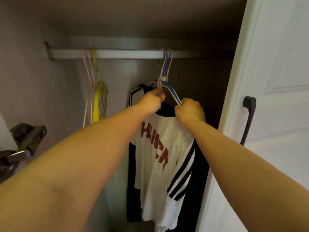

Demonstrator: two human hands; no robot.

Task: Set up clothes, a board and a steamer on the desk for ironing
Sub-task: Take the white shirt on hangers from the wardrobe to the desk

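1. Inside the wardrobe. My left hand [153, 99] is curled around the neck of a pale wire hanger [159, 84], just under its twist. My right hand [189, 111] pinches the sloping shoulder of the blue wire hanger [172, 90] beside it, fingers closed tight.
2. Both hooks are over the white metal closet rail [117, 54], close together, possibly crossed; I cannot tell which hanger carries which garment.
3. The thing I want, a white long-sleeved shirt with red lettering and black-striped sleeves [160, 148], hangs directly below my hands, with a dark garment [199, 181] behind it. Nothing has reached the desk yet; board and steamer are out of view.
4. Risk: lifting one hook while the other is tangled with it could drag both off the rail and drop the dark garment.
5. Risk: the shirt's wide collar may slide off the thin wire shoulder if I tilt the hanger while unhooking.
6. Yellow plastic hanger [97, 101] and spare pale ones hang well apart at left. White wardrobe door [275, 81] is just to my right; an elbow could knock it.
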